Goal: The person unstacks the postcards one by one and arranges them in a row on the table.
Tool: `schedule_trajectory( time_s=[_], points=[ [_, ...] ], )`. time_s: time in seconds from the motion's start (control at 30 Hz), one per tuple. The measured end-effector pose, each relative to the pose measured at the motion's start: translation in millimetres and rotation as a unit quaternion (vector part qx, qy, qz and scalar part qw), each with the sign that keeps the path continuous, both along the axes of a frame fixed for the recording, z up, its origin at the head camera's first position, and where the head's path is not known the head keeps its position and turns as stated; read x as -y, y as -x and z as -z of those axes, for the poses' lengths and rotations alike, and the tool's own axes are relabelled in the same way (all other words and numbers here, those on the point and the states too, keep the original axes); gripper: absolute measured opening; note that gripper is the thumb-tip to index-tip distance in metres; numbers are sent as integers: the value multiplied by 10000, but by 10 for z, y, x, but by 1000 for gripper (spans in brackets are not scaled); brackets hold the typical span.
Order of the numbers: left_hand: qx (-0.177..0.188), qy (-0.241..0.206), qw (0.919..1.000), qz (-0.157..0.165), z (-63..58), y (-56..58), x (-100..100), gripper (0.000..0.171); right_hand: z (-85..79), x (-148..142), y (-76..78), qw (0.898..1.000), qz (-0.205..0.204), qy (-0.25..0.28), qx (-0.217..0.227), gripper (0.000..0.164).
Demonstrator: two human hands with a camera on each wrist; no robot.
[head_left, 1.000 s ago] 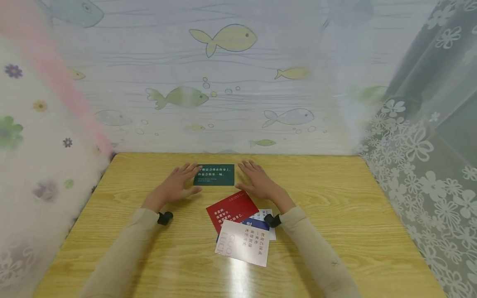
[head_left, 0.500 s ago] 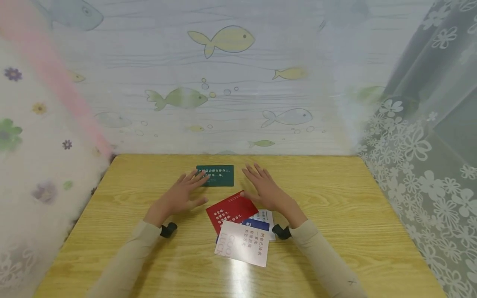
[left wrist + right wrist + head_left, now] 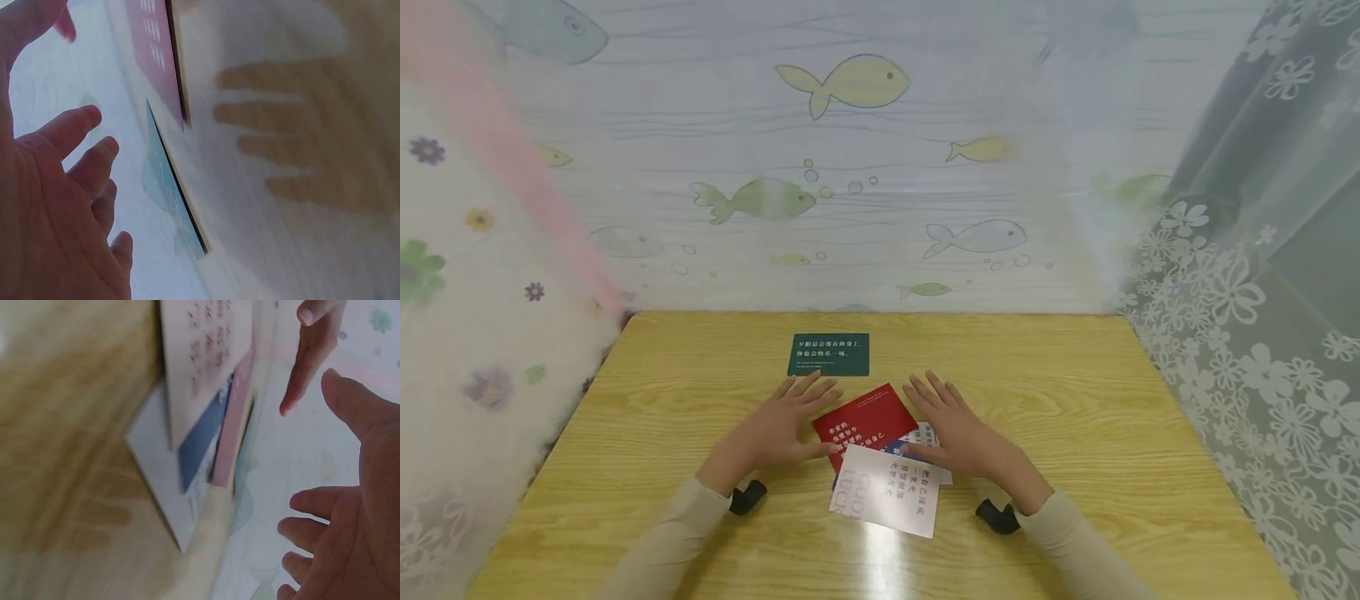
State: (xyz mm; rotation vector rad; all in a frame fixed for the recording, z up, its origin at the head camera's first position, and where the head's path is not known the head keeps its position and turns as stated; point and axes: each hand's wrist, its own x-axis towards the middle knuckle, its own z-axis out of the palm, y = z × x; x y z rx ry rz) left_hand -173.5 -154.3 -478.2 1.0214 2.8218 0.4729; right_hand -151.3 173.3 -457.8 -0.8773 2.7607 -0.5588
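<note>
My left hand (image 3: pixel 778 429) hovers with fingers spread at the left of the red card (image 3: pixel 872 410). On the right of the pile, my right hand (image 3: pixel 966 433) is held the same way, its thumb overlapping the blue card (image 3: pixel 201 442) in the head view. Neither hand holds anything; the left wrist view shows its shadow on the table. A pale pink card (image 3: pixel 891 496) with "GOOD LUCK" lettering lies on top at the front. Under the others, a white card (image 3: pixel 155 447) sticks out to the right. Farther back, a dark green card (image 3: pixel 842 346) lies apart.
The cards lie on a wood-grain table (image 3: pixel 1060 400). Behind it hangs a fish-print curtain (image 3: pixel 880 167); a flower-patterned sheet (image 3: pixel 475 358) hangs at the left and lace (image 3: pixel 1240 333) at the right. Each wrist wears a small black device (image 3: pixel 748 497).
Both hands have drawn back from beside the green card toward the person and stand beside the overlapping cards, a little farther apart. The cards lie as before.
</note>
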Motion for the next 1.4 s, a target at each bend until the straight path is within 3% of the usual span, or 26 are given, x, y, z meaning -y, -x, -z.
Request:
schedule_trajectory(
  time_s=[0.33,0.57,0.77,1.07,1.4],
  points=[
    [373,69,9990,249,74,-307,-132,92,103,-130,-402,9988,-58,-62,480,111],
    [728,166,9972,68,91,-411,-171,97,201,-179,-593,9980,131,-204,585,117],
    [779,45,9969,111,115,-467,-175,98,240,-214,-738,9964,283,-320,738,117],
    [743,54,9972,109,115,-495,-181,100,269,-256,-891,9974,393,-444,399,116],
    [723,202,9972,-46,88,-553,-179,96,265,-244,-921,9982,363,-479,-6,108]
  ],
)
